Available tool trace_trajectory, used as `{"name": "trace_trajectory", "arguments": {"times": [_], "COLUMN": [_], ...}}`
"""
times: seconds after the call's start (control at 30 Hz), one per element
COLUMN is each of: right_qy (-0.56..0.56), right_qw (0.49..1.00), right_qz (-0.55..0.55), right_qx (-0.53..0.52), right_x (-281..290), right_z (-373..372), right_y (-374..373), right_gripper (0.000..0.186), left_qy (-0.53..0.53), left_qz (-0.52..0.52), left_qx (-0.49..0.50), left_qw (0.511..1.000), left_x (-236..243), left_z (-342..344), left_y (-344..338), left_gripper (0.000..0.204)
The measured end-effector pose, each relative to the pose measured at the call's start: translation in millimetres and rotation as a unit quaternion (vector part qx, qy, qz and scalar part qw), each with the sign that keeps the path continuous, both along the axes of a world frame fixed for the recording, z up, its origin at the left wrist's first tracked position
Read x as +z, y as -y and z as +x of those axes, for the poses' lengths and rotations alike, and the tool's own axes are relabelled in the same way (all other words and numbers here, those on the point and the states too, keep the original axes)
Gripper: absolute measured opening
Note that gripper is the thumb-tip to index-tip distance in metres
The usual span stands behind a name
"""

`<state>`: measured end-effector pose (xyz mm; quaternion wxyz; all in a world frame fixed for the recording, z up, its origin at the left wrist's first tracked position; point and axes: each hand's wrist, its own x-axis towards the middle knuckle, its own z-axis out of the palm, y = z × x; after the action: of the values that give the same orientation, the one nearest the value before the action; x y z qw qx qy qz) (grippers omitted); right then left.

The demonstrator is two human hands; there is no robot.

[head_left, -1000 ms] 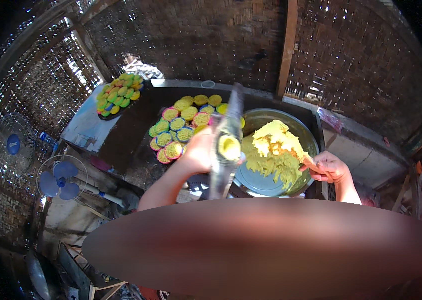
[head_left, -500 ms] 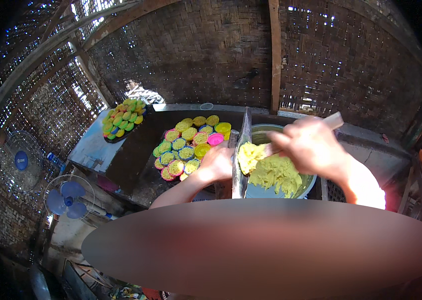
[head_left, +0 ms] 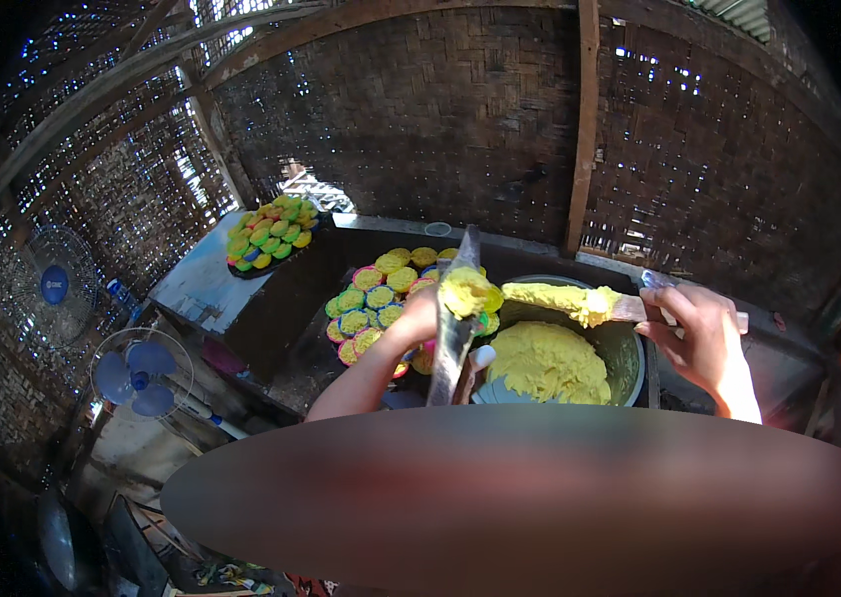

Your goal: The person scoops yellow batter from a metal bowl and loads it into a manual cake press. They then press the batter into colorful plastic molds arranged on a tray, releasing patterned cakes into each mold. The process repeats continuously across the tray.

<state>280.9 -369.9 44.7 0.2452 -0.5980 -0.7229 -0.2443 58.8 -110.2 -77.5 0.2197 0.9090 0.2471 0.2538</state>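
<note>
In my right hand is a wooden spatula, held level over the metal basin. Yellow dough coats its blade. A large mound of yellow dough fills much of the basin. My left hand, left of the basin, is closed round a small yellow cup heaped with dough. A dark narrow board hides part of that hand; how it is held up, I cannot tell. Beside and behind the left hand sit several colourful dough-filled cups.
A pile of filled cups stands on a pale bluish counter at the far left. Two fans, the nearer one blue-bladed, are at the left. A woven wall with a wooden post closes the back.
The spatula has pulled away to the right from the cup and now lies level, its blade still coated. The board and left hand have shifted left relative to the basin. The view has turned slightly.
</note>
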Motion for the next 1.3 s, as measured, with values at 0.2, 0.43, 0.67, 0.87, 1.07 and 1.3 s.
{"name": "trace_trajectory", "arguments": {"times": [0.2, 0.43, 0.67, 0.87, 1.07, 1.3], "right_qy": [0.039, 0.078, 0.14, 0.425, 0.272, -0.558], "right_qw": [0.989, 0.966, 0.981, 0.863, 0.934, 0.817], "right_qz": [-0.143, -0.243, -0.136, 0.251, 0.229, 0.063], "right_qx": [-0.007, -0.037, 0.008, 0.111, -0.031, 0.13], "right_x": [-3.2, 9.1, -18.1, -37.8, -7.4, -81.6], "right_z": [8.1, -7.4, -33.9, -24.7, -0.9, -3.9], "right_y": [-17.5, -43.3, -68.9, -67.5, -6.2, -54.9], "right_gripper": [0.022, 0.026, 0.016, 0.014, 0.022, 0.023], "left_qy": [0.004, -0.01, -0.001, -0.02, 0.098, 0.262], "left_qz": [-0.011, 0.074, 0.01, -0.018, -0.055, -0.025], "left_qx": [-0.084, -0.013, -0.038, -0.102, -0.107, -0.128], "left_qw": [0.996, 0.997, 0.999, 0.994, 0.988, 0.956], "left_x": [-0.2, -5.4, -0.1, 16.6, 32.8, 18.2], "left_z": [24.9, 35.1, 44.4, 42.7, 33.4, 102.6], "left_y": [10.5, 37.6, 32.7, 27.7, 13.9, 28.7], "left_gripper": [0.048, 0.041, 0.038, 0.031, 0.048, 0.042]}}
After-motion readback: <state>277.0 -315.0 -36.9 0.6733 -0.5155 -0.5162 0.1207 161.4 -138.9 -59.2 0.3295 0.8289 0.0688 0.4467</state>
